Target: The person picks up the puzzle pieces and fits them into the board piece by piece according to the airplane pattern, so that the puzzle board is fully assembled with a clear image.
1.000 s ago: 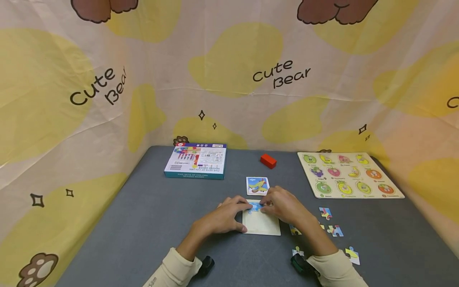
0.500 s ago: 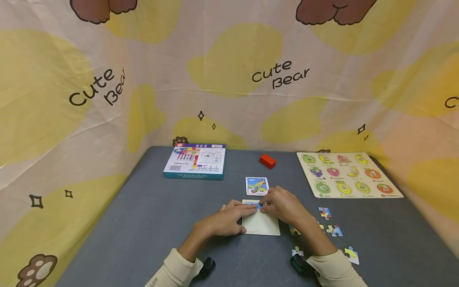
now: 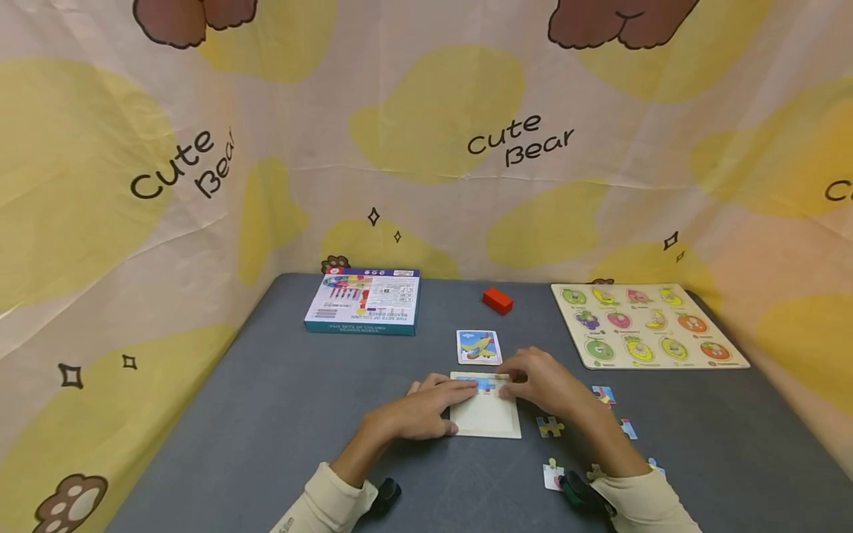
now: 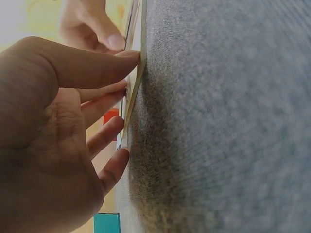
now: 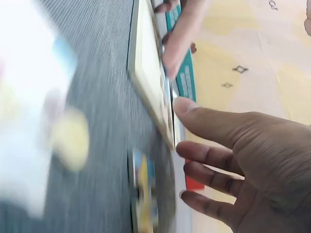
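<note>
Left hand [image 3: 420,411]: spread across puzzle tray [image 3: 485,420], likely steadying it | right hand [image 3: 545,380]: loosely parted, empty | airplane card [image 3: 478,347]: just beyond, probably for reference

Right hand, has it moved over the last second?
Yes. The right hand has shifted a little to the right, judged against the red block in the head view.

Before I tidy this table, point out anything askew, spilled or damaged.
I see no spill or damage. Loose puzzle pieces lie scattered at differing angles right of the puzzle board, looking untidy, and the red block sits slanted.
</note>
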A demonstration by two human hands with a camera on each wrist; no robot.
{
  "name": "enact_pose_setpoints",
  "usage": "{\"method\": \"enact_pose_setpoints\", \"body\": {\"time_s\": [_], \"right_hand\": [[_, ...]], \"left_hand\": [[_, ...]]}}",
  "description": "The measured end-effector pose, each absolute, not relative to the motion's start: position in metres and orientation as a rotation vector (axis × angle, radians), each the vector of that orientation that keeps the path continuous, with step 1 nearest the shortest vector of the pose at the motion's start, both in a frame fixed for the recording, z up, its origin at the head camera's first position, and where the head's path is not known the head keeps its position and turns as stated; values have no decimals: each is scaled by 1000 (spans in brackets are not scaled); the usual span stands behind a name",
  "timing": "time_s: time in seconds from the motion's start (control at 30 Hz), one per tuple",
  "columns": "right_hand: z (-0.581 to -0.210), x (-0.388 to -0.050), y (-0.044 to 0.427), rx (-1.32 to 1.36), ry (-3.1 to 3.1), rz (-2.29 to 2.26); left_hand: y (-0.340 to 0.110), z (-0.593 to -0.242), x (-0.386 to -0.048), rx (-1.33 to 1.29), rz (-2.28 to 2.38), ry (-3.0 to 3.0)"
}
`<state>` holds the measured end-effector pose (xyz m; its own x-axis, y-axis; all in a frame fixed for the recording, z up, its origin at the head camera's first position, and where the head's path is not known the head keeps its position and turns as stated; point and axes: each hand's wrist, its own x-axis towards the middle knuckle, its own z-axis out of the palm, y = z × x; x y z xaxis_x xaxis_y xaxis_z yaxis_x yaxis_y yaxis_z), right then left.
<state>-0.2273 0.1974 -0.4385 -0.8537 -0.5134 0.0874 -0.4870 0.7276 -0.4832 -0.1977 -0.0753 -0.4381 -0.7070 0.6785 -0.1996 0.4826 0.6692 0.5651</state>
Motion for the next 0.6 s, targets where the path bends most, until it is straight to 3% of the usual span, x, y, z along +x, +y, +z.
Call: {"method": "enact_pose_setpoints", "body": {"time_s": [0.27,0.6], "right_hand": [[-430,-218,238,-659,2899,-727],[-428,-211,294,-627,2950,-710]], "left_hand": [[-77,-440,-198,925,665,2506],[-76,-439,-196,929,698,2498]]}}
